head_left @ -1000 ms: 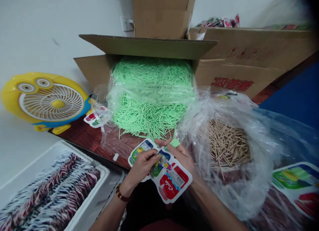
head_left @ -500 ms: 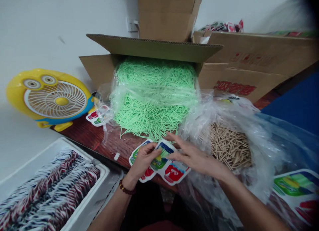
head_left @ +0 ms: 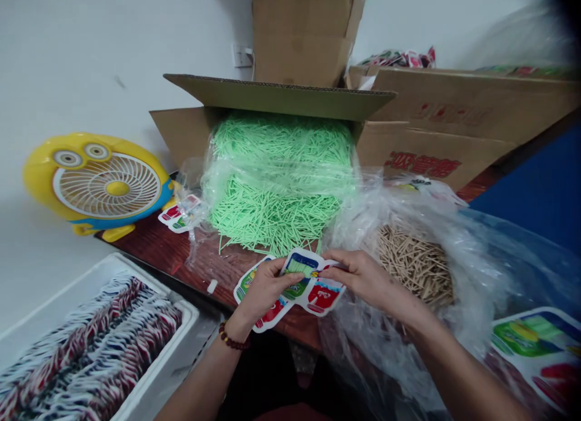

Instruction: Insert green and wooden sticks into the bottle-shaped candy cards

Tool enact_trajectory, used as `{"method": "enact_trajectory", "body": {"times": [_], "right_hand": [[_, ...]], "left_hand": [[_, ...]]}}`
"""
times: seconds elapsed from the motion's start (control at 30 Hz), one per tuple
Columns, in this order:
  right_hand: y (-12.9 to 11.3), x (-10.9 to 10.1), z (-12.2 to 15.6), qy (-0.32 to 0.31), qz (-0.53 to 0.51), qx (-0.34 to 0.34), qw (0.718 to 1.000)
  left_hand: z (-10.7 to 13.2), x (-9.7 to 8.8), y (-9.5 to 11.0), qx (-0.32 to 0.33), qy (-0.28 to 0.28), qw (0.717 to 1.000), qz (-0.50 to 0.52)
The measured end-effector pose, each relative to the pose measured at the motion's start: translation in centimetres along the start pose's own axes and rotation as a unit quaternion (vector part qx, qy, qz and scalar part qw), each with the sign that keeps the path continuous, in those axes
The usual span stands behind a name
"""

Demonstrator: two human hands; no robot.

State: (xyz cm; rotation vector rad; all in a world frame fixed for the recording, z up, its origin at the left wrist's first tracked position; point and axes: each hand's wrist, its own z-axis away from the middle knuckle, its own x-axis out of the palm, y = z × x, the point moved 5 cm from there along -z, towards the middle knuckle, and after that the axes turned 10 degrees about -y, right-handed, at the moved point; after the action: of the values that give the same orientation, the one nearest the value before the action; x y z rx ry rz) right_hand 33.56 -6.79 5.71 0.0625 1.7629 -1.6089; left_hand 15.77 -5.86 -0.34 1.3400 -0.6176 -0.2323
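Between my hands is a flat printed packet (head_left: 325, 297) with a green drink picture and a red cola picture; pale green sticks show in its upper part. My left hand (head_left: 263, 291), wearing a bead bracelet, pinches it with the thumb on top. Under that hand lies another packet (head_left: 273, 315) of the same kind, partly covered. My right hand (head_left: 363, 276) has its thumb and fingers closed on the packet's right edge. Just beyond the hands, thin green sticks (head_left: 276, 218) spill from a clear bag in an open carton (head_left: 281, 97).
Brown sticks (head_left: 415, 267) lie in a clear plastic bag (head_left: 476, 288) at right, beside more packets (head_left: 535, 342). A white foam box (head_left: 188, 324) at lower left holds rows of packets. A yellow fan (head_left: 109, 185) stands at left. Cartons (head_left: 426, 137) line the wall.
My right hand's fingers, spread over the packet before, have closed on its right edge. The packet's right side has risen and turned slightly. The view has shifted a little.
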Motion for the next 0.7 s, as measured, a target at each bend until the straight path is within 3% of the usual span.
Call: {"method": "enact_trajectory", "body": {"times": [0.13,0.3,0.47,0.57,0.7], "right_hand": [[0.8,-0.2,0.6,-0.017,0.050,0.031,0.998],[1.1,-0.3,1.2,-0.017,0.059,0.034,0.998],[1.4,-0.4,2.3,-0.001,0.026,0.011,1.000],[2.0,-0.5,3.2,0.003,-0.006,0.008,1.000],[2.8,-0.3,4.6,0.028,-0.026,0.007,0.999]], "left_hand": [[0.0,0.4,0.0,-0.006,0.008,1.000,-0.019],[0.4,2.4,1.3,-0.031,-0.041,0.999,-0.006],[0.0,4.4,2.5,0.002,-0.005,0.989,-0.147],[-0.3,5.5,1.9,0.011,-0.003,0.980,-0.197],[-0.3,6.5,0.3,-0.012,-0.013,0.988,-0.156]]}}
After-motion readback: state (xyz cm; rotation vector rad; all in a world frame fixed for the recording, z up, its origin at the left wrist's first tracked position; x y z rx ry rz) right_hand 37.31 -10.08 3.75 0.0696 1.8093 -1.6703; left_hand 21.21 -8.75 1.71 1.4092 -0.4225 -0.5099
